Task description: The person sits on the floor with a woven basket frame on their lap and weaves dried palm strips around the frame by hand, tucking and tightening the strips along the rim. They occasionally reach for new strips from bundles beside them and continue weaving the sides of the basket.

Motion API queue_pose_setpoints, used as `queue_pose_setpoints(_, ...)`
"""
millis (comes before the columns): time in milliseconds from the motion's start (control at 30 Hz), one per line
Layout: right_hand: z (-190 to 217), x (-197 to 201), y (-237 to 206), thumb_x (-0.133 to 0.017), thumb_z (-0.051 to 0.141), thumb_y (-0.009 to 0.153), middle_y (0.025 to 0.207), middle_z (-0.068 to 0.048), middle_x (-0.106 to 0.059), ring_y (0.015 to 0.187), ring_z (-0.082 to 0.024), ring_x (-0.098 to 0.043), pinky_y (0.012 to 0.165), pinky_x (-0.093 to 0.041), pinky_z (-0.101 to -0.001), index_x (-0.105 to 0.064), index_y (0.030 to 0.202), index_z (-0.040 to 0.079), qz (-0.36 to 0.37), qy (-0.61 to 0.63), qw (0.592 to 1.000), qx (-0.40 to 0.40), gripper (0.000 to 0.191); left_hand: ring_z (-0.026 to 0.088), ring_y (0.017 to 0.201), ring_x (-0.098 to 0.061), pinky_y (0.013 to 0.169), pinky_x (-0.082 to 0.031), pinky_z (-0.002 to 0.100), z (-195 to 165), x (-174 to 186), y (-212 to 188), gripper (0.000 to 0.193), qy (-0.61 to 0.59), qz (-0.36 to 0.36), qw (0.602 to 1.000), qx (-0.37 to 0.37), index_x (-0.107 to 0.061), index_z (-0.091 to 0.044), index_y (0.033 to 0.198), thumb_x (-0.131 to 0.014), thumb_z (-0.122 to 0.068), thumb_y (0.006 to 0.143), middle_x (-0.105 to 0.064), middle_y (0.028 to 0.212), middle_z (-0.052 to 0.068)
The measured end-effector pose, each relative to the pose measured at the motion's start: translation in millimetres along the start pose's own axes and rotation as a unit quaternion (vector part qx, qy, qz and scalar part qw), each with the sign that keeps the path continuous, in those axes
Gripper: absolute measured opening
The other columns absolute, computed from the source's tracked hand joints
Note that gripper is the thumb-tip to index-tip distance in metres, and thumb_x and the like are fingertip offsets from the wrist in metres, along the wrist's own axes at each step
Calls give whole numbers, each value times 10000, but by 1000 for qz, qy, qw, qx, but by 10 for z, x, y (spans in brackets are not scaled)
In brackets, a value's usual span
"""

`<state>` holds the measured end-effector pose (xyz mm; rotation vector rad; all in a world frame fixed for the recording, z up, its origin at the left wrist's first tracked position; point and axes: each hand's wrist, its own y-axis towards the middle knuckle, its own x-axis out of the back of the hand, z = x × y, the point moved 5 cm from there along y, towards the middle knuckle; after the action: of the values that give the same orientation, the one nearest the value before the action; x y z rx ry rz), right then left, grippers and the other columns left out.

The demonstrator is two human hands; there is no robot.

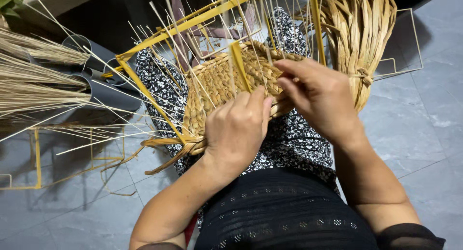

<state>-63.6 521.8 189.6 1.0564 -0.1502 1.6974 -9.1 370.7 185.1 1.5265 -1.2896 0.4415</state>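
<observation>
Here the person sits with a half-woven basket (226, 81) resting on the lap, over a black-and-white patterned skirt (289, 139). The basket is built on a yellow wire frame (144, 93), and its braided tan wall runs across the middle of the view, with thin pale spokes (169, 37) fanning up and out from it.

The left hand (236, 129) lies on the near edge of the woven wall, fingers curled close together and pressing the braid; whether they pinch a single strand cannot be told. The right hand (320, 98) sits just beside it on the right, thumb and forefinger closed narrowly on a strand at the top of the weave.

Behind the right hand stands a tied bundle of flat straw-coloured fibre (359, 33), leaning against a white wire frame (410, 42). At the left, bunches of thin dry stalks (34, 83) stick out of grey tubes (108, 93). Another yellow frame (36, 158) lies on the grey tiled floor (424, 124).
</observation>
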Motion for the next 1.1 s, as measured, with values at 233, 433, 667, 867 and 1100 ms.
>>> queue_pose_setpoints(233,-134,-69,19,-749,46,993,941,-76,-719,774,-138,-716,662,-585,-267,-720,1077,6,-2,76,996,-42,97,215,555,-686,500,-539,356,21,-100,89,205,-33,26,999,32,-668,-86,840,-725,-222,982,-686,713,62)
queue_pose_setpoints(433,-503,381,-72,-642,61,1018,852,0,-713,707,-55,-677,634,-574,-210,-729,1045,49,-114,210,958,-159,91,190,738,-695,626,-567,323,-21,42,-2,125,-96,-44,994,-21,-692,-56,1087,-743,-149,1021,-688,896,59)
queue_pose_setpoints(667,-592,416,-236,-762,27,1060,937,-45,-678,800,-81,-625,694,-501,-218,-764,1102,20,-87,69,989,-93,43,235,972,-570,784,-495,380,-324,-161,18,666,-19,-15,996,-89,-635,-31,1322,-857,-353,783,-578,1117,83)
queue_pose_setpoints(867,-399,315,-252,-854,66,947,892,-83,-645,714,-132,-585,616,-465,-292,-787,1134,21,-69,-76,992,-77,204,231,961,-537,764,-443,369,-414,-267,69,619,49,-16,996,-77,-633,-43,1357,-846,-276,825,-550,1090,71)
queue_pose_setpoints(1100,-382,225,-120,-777,43,1021,904,-58,-623,784,-127,-580,658,-475,-285,-769,1094,38,-35,46,997,-42,74,216,858,-626,698,-531,344,-374,-224,101,354,-60,-15,995,-73,-667,-3,1268,-778,-153,967,-555,966,66)
